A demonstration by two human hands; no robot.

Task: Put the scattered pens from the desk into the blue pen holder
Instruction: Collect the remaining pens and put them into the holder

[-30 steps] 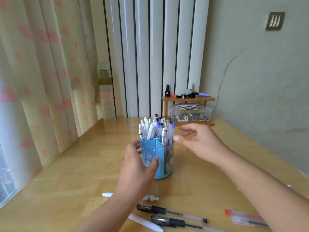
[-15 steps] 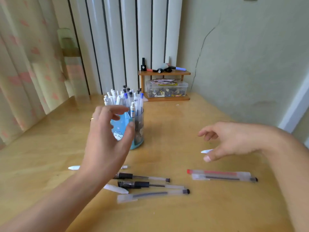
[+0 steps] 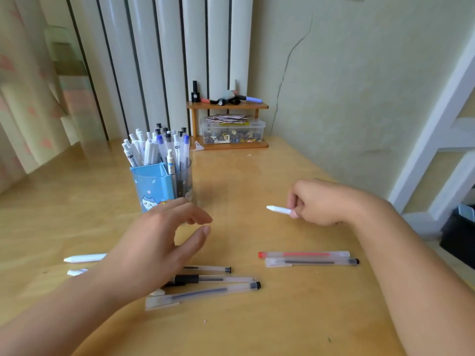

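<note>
Blue pen holder (image 3: 153,187) stands crammed with pens; right hand (image 3: 321,202) pinches a white pen (image 3: 279,209), left hand (image 3: 156,242) released.

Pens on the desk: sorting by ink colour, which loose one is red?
The red pen, farthest right of the loose ones, beside a black-ink pen; it alone has a red cap and refill.

- The blue pen holder (image 3: 161,186) is packed with pens, so little room is left at its top.
- The left hand (image 3: 156,242) hangs just in front of the holder, fingers spread, and blocks the way in from the near side.
- Bare desk (image 3: 244,181) lies between the holder and the right hand (image 3: 323,202), which pinches a white pen (image 3: 279,209).
- Three pens (image 3: 205,283) lie beside the left hand, and two pens (image 3: 308,258) lie near the right arm.
</note>
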